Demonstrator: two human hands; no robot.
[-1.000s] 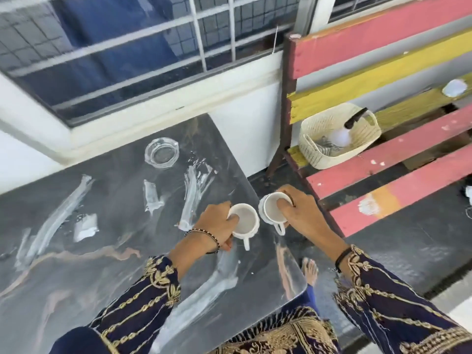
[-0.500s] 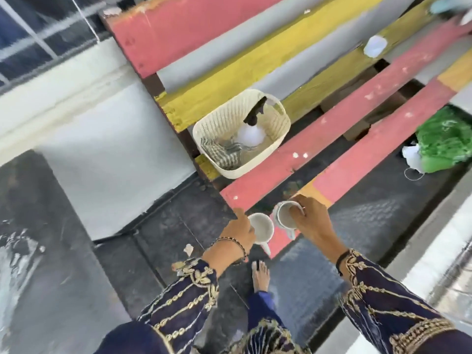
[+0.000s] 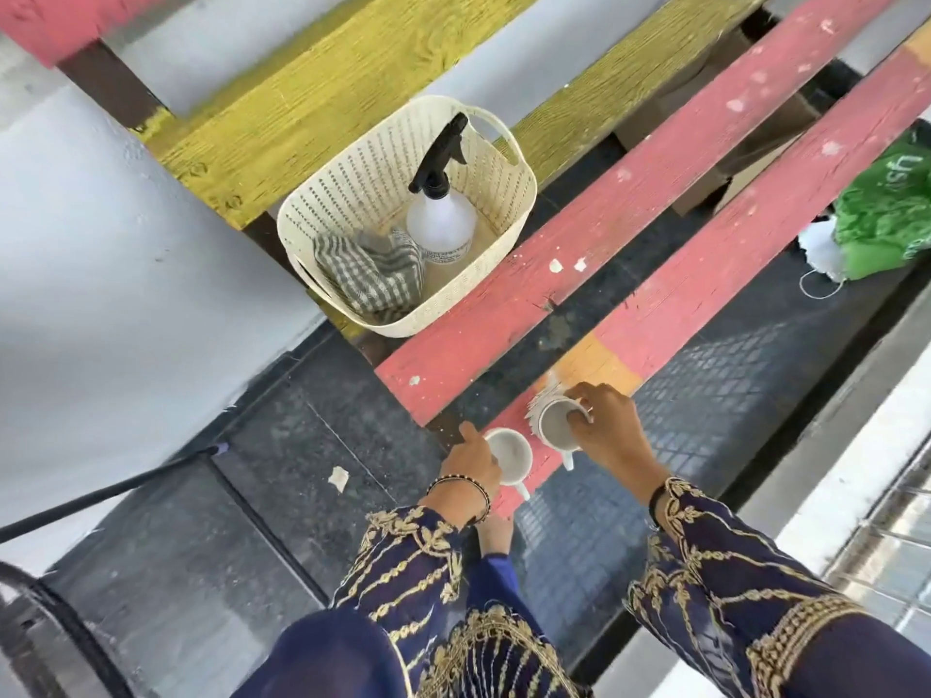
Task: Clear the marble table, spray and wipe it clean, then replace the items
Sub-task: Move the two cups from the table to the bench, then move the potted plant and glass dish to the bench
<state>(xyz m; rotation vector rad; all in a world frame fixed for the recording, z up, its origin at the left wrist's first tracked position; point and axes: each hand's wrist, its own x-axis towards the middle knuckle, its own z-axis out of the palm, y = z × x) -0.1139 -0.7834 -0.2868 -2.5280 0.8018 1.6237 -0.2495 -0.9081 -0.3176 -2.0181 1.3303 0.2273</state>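
– Both cups have left the marble top since a second ago; they're over at the bench now, right down at the near end of the front red slat (image 3: 705,274).

– What do they look like from where you stand?

– Small white cups, empty as far as I can see, each with a little handle pointing back towards the person. The left cup (image 3: 514,458) sits nearest the slat's end. The right cup (image 3: 554,428) is just beside it, further along, and its far side is smeared with motion.

– And the hands?

– The left hand (image 3: 471,468) pinches its cup by the rim, fingers curled over the near edge. The right hand (image 3: 607,433) does the same, fingertips hooked into the cup's mouth, thumb outside.

– Are the cups set down yet?

– I can't tell whether they touch the wood; both are gripped tight either way.

– Anything else on the bench?

– Behind, a cream basket (image 3: 403,322) stands across the slats, holding a spray bottle (image 3: 441,221) with a black trigger, upright, and a checked cloth (image 3: 368,274) folded beside it. Well off to the right lies a green bag (image 3: 891,214).
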